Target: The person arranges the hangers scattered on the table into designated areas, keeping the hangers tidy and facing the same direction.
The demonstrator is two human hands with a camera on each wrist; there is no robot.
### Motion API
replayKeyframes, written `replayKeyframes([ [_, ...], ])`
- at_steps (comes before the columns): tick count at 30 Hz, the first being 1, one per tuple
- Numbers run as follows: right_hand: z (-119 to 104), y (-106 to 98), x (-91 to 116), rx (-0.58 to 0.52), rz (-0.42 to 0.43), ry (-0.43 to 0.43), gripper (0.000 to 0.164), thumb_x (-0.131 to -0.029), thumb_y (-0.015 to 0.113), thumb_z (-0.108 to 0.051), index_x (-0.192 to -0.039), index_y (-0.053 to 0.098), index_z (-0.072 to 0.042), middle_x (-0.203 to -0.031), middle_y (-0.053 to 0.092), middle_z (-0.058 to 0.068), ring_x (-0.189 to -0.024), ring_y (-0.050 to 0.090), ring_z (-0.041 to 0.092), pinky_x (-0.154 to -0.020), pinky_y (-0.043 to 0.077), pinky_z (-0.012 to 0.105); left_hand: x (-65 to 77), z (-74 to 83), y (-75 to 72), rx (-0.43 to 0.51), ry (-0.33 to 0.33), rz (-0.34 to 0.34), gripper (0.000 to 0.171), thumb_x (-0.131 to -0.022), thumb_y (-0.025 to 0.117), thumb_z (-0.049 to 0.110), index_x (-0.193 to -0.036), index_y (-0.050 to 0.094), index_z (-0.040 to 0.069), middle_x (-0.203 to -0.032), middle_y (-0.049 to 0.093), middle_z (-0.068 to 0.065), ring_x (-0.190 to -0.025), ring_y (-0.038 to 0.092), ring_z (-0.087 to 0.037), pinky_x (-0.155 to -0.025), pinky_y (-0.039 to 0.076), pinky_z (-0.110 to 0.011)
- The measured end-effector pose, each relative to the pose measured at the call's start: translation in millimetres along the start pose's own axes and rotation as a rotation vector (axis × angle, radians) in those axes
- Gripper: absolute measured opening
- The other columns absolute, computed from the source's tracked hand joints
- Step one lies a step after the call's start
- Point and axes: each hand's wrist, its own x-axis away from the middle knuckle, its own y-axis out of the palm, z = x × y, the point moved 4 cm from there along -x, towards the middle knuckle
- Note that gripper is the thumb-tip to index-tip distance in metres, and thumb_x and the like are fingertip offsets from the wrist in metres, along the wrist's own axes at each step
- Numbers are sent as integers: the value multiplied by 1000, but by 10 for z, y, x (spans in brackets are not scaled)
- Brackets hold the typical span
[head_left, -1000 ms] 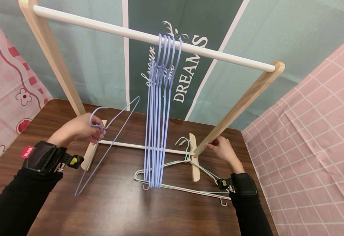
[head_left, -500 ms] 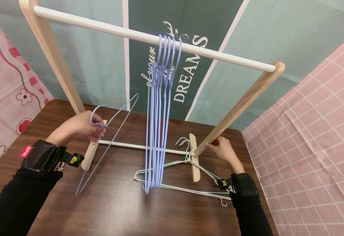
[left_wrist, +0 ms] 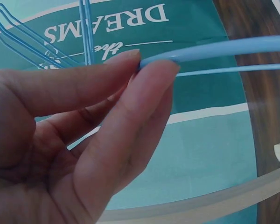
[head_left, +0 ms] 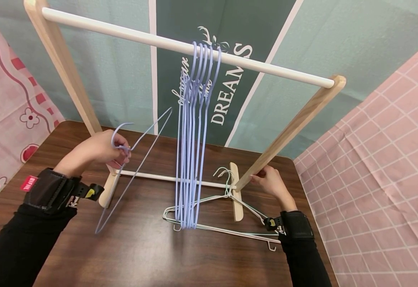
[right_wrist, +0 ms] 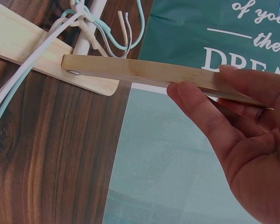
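My left hand (head_left: 110,147) pinches a lavender-blue clothes hanger (head_left: 147,153) near the base of its hook, left of the rack. In the left wrist view, thumb and fingertips close on the blue hanger's bar (left_wrist: 224,50). The hanger is tilted, its hook pointing up and right. Several matching hangers (head_left: 191,151) hang bunched on the rack's white top rail (head_left: 122,32). At the right, my right hand (head_left: 270,181) grips the wooden upright (head_left: 284,137) near its lower end. The right wrist view shows thumb and fingers on either side of that upright (right_wrist: 144,71).
White and mint hangers (head_left: 226,231) lie on the brown wooden table (head_left: 140,255) by the rack's right foot (head_left: 237,207). A thin white lower rail (head_left: 155,176) joins the two feet. Green and teal fabric (head_left: 338,40) stands behind, with pink cloths (head_left: 381,167) at the sides.
My left hand has risen slightly with its hanger, which has tipped up and a little right. The hanging hangers swing slightly at the bottom. My right hand stays where it was.
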Motion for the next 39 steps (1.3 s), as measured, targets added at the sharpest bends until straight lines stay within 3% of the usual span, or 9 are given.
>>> replayKeyframes([
  [5,-4,4,0,2,-6,4,21,-86,61,-3,-101,56,10,-87,63,24,-80,64,37,-63,54,33,43,89,-8,-1,-2,2,11,-84,46,-11,-84,57,-12,-70,62,-6,-64,62,-16,-59,54,-34],
  [15,-26,-7,-18,19,-9,0,20,-86,62,-3,-99,57,11,-85,63,23,-76,65,33,-63,54,37,50,219,-26,-55,-46,37,6,-79,54,-10,-81,59,-7,-67,62,-4,-61,62,-15,-59,54,-32],
  [20,-32,-7,-30,30,-17,-1,19,-86,62,-3,-98,59,11,-84,64,23,-74,65,30,-64,53,41,53,248,-38,-62,-47,46,7,-81,51,-8,-82,57,-8,-70,62,-7,-63,62,-16,-59,54,-32],
  [39,-24,-6,-23,27,-26,3,19,-85,62,-2,-98,59,11,-84,63,23,-75,65,30,-63,54,37,38,472,-73,9,-19,34,4,-85,49,-7,-86,53,-10,-77,59,-10,-69,62,-16,-62,54,-33],
])
